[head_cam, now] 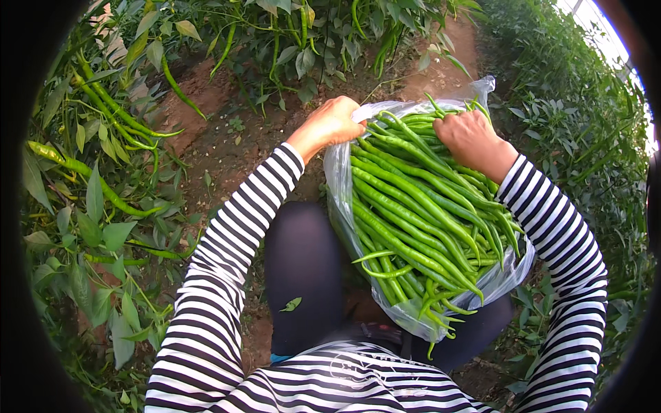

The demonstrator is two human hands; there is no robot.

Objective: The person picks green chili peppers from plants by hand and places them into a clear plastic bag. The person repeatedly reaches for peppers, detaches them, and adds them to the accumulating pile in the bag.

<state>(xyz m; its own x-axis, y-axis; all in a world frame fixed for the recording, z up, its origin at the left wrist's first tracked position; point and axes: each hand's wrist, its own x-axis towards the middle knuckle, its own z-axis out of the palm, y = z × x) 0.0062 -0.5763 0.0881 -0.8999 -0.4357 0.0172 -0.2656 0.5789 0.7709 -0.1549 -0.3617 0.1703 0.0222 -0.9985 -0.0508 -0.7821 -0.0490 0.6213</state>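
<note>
A clear plastic bag [338, 180], its mouth wide, bulges with long green chili peppers [413, 201] in front of my body. Most of the peppers lie side by side on a slant, and some stems poke over the near rim. My left hand [330, 124] pinches the bag's rim at the far left. At the far right of the heap, my right hand [470, 137] is closed, knuckles up, with pepper ends showing around it. What lies inside that fist is hidden.
Pepper plants with hanging fruit [111, 191] crowd the left and far side. Another leafy row [573, 103] runs along the right. Bare soil [206, 144] lies between. My dark-clad knee [304, 258] is beside the bag, a loose leaf [292, 304] on it.
</note>
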